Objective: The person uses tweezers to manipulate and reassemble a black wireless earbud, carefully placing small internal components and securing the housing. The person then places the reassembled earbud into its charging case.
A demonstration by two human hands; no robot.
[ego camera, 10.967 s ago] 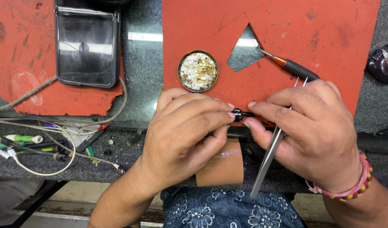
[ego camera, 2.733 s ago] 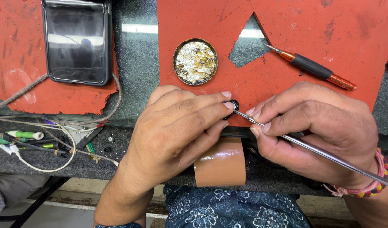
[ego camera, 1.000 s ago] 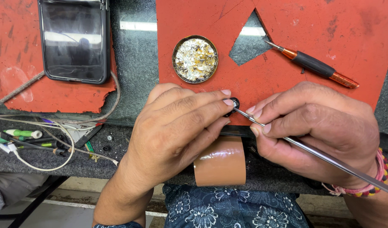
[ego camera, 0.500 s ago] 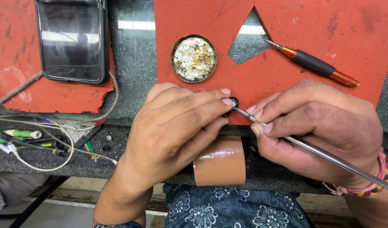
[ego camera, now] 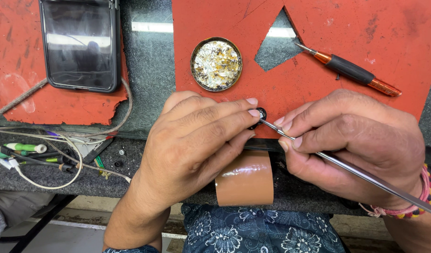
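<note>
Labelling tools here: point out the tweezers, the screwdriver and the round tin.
tweezers [ego camera: 365,175], head view, middle of the steel shaft
screwdriver [ego camera: 349,70], head view, black handle
round tin [ego camera: 216,64], head view, crusted inside

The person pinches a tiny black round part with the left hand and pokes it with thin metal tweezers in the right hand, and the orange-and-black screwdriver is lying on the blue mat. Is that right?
Almost. The mat is red, not blue, as the head view shows. The rest holds: the left hand pinches the tiny black round part, the right hand pokes it with thin metal tweezers, and the orange-and-black screwdriver lies on that mat.
</note>
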